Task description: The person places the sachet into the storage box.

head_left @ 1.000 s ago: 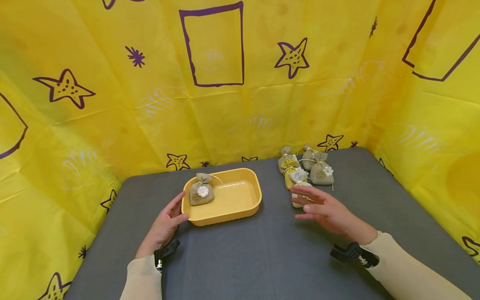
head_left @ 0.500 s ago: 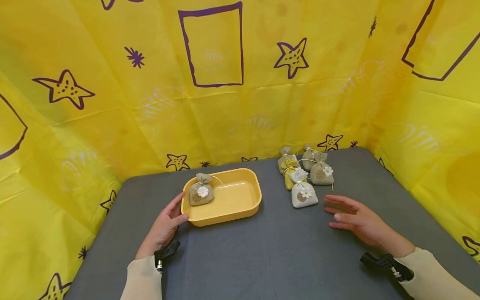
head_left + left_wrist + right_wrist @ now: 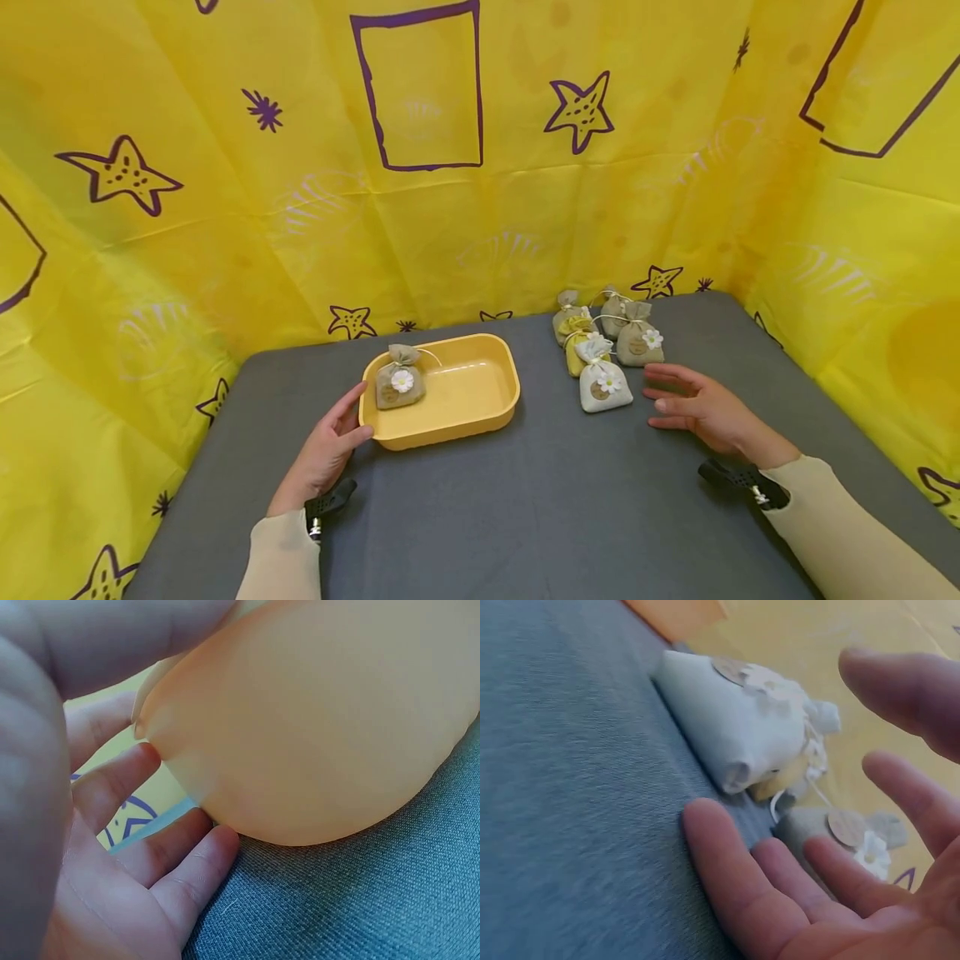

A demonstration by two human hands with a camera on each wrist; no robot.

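Observation:
My left hand [image 3: 324, 452] holds the left end of a yellow tray [image 3: 450, 435], thumb at the near corner and fingers along the outer end wall. In the left wrist view the fingertips [image 3: 222, 838] meet the tray's smooth wall [image 3: 315, 742]. Inside the tray, at its left, sits a brown drawstring sachet [image 3: 400, 390] with a white flower. My right hand [image 3: 708, 411] is just right of a white sachet [image 3: 606, 397], fingers spread and holding nothing. The right wrist view shows the white sachet [image 3: 720, 712] beyond the fingertips.
Behind the white sachet stand a yellow sachet [image 3: 574, 354] and several brown ones, the nearest brown sachet [image 3: 639, 348] bearing a flower. All rest on a grey cloth-covered table [image 3: 510, 517]. A yellow printed curtain [image 3: 517, 200] encloses the back and sides.
My right hand has drawn back to the right from over the white sachet, then come slightly up and left again. The left hand and tray stay put.

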